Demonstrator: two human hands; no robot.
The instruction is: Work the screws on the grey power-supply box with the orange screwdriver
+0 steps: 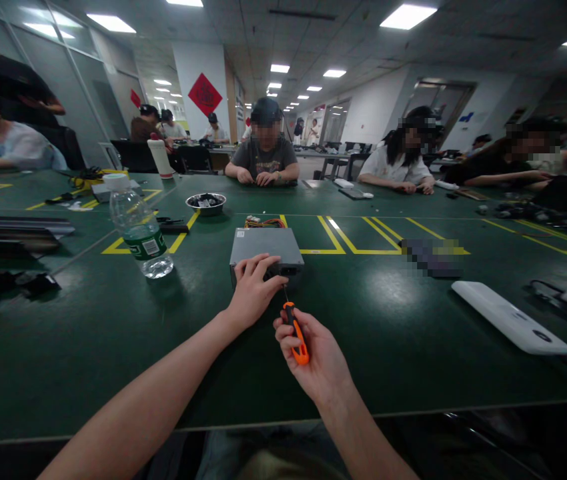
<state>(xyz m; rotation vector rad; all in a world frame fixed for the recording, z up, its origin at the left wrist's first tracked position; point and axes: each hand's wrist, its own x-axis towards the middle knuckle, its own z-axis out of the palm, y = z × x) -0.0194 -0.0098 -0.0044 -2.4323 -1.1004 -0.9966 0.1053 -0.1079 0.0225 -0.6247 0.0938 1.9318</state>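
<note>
A grey metal computer power supply unit (268,243) sits on the green table, its coloured cable bundle (266,222) at the far side. My left hand (253,287) grips its near side, fingers over the upper edge and thumb low by the power socket. In my right hand (313,347) is an orange and black screwdriver (299,343), held by the handle between thumb and fingers. Its thin shaft points up at the near face of the unit, close to my left thumb. Whether the tip touches a screw cannot be made out.
Left of the unit stands a water bottle (146,243); behind is a metal bowl (206,203) of small parts. A white oblong device (511,317) and a blurred dark object (431,258) lie right. Yellow tape (323,251) marks the table (388,373). People sit across.
</note>
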